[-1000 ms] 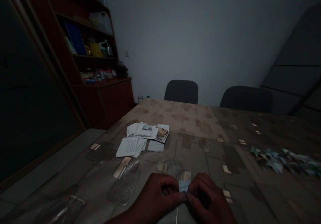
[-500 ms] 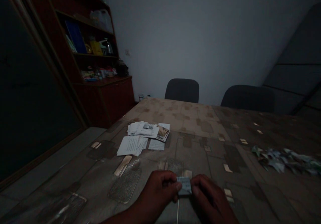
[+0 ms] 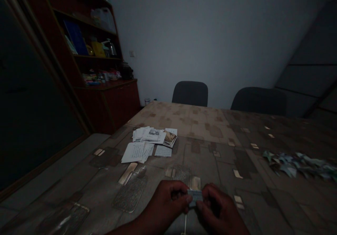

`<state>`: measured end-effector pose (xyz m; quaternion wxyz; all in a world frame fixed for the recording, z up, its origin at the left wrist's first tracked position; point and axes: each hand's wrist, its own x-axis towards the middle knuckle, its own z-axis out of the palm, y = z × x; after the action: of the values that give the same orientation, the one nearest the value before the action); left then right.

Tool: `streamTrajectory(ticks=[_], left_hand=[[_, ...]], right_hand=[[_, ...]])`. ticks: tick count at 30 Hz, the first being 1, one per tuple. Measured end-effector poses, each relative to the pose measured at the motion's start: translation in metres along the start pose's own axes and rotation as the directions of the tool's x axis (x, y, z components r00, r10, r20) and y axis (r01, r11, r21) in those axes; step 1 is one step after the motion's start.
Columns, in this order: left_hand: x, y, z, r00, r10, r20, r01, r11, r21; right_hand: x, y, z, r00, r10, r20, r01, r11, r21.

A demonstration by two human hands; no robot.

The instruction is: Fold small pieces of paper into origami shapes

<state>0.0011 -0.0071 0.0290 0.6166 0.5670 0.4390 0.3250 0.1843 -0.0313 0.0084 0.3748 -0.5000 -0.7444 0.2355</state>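
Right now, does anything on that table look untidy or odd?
Mildly: the papers lie askew, overlapping, beyond the left hand, and the folded-looking pieces at far right form a jumbled heap. Nothing looks spilled.

A small, pale, roughly rectangular paper [image 3: 195, 196] is pinched between left fingers [image 3: 185, 200] and right fingers [image 3: 203, 207].

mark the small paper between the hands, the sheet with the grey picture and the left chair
Small paper [image 3: 195, 196]: head view, middle of its face.
Picture sheet [image 3: 153, 136]: head view, middle of its face.
Left chair [image 3: 190, 93]: head view, on its backrest.
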Motion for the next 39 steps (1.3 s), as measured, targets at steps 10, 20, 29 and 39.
streamTrajectory(ticks=[10, 20, 29, 39], left_hand=[[0.003, -0.002, -0.003, 0.999, 0.021, 0.037, -0.016, 0.993, -0.12], [0.004, 0.006, -0.003, 0.996, 0.085, -0.039, -0.088, 0.994, -0.06], [0.008, -0.004, -0.006, 0.999, 0.041, -0.011, -0.042, 0.978, -0.204], [0.003, 0.001, -0.001, 0.999, 0.044, 0.022, -0.042, 0.998, -0.053]], right_hand=[[0.0, -0.004, -0.002, 0.997, 0.031, 0.066, -0.039, 0.992, 0.124], [0.005, -0.013, -0.001, 0.972, 0.231, 0.047, -0.235, 0.941, 0.245], [0.006, -0.013, -0.008, 0.959, 0.285, -0.009, -0.265, 0.902, 0.342], [0.002, -0.009, 0.0, 0.969, 0.243, 0.03, -0.242, 0.926, 0.291]])
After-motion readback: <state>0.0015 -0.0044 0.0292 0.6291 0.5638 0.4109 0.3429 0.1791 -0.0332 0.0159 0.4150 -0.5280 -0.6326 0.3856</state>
